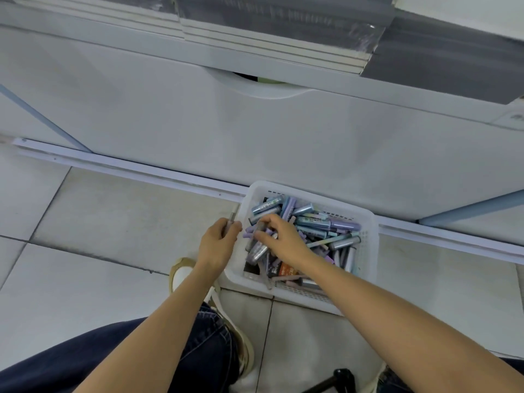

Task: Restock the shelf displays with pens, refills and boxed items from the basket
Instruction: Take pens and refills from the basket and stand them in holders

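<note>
A white plastic basket [368,222] stands on the tiled floor against the shelf base, filled with several pens, markers and small boxed items [317,225] in purple, teal and grey. My left hand [219,241] hovers just outside the basket's left rim, fingers closed around a thin grey pen [232,217] that sticks up from the fist. Inside the basket at its left side, my right hand [279,236] pinches a grey pen [256,232] among the pile.
The white shelf base panel [255,131] with a curved handle slot rises behind the basket. Stacked grey boards [283,32] overhang at the top. My shoe [181,275] and jeans-clad knee sit left of the basket. A black object [337,378] lies at the bottom.
</note>
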Action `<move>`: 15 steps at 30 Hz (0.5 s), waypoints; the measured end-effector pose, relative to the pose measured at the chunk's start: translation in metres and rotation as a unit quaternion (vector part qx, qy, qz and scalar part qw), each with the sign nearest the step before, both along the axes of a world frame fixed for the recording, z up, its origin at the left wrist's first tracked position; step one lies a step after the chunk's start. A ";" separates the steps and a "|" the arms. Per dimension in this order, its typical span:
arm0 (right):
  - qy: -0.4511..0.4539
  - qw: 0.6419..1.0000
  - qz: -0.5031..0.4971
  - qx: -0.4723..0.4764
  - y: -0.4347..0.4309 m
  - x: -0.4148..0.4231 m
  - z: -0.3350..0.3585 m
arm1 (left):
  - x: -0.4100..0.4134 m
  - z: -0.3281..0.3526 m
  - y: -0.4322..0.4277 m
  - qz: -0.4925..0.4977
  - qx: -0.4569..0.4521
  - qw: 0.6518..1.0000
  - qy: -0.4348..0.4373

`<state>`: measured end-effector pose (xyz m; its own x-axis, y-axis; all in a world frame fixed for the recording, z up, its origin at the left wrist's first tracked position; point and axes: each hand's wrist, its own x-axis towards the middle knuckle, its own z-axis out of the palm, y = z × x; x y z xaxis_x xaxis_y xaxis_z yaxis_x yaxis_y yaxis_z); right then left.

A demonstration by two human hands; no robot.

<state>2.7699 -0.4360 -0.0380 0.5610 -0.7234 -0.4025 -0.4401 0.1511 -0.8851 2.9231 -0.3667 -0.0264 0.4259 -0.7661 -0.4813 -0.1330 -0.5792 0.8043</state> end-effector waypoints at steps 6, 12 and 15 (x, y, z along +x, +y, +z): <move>0.013 0.993 0.114 -0.027 -0.055 -0.016 0.066 | -0.022 0.055 -0.025 -0.082 -0.039 0.973 0.211; -0.008 0.993 0.113 -0.033 -0.080 -0.050 0.145 | -0.058 0.105 -0.045 -0.160 -0.083 0.935 0.307; -0.045 0.994 0.068 -0.077 -0.084 -0.070 0.181 | -0.072 0.134 -0.057 -0.180 -0.118 0.931 0.294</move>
